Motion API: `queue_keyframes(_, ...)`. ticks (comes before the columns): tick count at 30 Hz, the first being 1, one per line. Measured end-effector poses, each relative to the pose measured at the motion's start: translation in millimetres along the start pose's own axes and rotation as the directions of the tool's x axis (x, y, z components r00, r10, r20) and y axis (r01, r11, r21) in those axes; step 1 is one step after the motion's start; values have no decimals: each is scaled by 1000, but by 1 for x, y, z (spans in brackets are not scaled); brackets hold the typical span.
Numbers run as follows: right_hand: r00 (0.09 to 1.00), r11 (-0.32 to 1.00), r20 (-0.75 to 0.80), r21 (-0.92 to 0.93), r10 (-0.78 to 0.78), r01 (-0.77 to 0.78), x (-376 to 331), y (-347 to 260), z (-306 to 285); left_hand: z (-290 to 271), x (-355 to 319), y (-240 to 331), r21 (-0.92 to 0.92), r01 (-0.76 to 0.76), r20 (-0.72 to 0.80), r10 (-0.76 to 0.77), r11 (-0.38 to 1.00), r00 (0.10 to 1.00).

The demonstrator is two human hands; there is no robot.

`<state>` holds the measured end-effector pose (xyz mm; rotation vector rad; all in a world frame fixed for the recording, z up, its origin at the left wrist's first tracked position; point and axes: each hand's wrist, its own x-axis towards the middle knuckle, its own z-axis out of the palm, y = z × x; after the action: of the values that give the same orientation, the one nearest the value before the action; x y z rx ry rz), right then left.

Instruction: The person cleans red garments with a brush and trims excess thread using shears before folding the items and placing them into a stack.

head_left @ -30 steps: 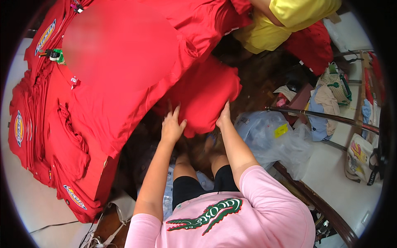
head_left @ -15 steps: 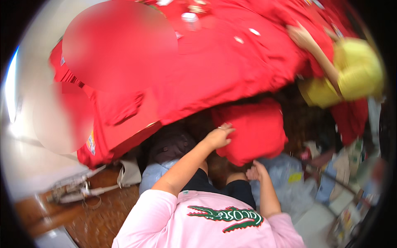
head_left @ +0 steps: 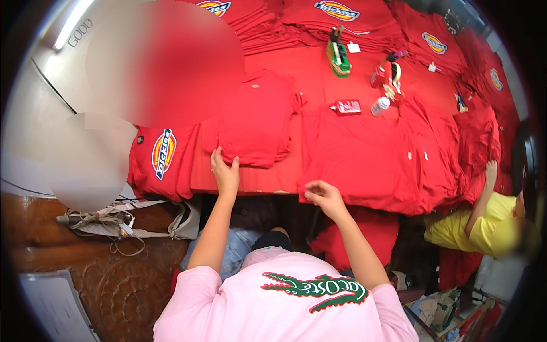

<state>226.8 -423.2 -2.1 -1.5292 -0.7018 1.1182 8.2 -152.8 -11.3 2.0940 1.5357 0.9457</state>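
Observation:
My left hand is open, its fingers reaching up at the near edge of a folded red shirt pile, which they seem to touch. Further right, my right hand has half-curled fingers, with thumb and forefinger apart. It is over the near hem of a red T-shirt spread on the table, and I see nothing held in it. Below the table edge, between my right forearm and the co-worker, hangs a bundle of red cloth.
Stacked red shirts with printed badges line the far side. A green holder, a small red box and a white bottle stand or lie mid-table. At right, a co-worker in yellow touches red cloth. Coiled cables lie left.
Both hands have come up from the red cloth near my lap to the table's front edge. The view has shifted, showing more of the tabletop and the far stacks.

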Motion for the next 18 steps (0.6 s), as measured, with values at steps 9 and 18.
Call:
queue_keyframes(9, 793, 433, 160, -765, -588, 476, 105, -78, 145, -27, 41, 17, -432, 297, 354, -143, 851, 924)
queue_keyframes(18, 916, 952, -391, 304, 84, 43, 113, -44, 87, -4, 36, 172, -726, -349, 485, 801, 593, 352)
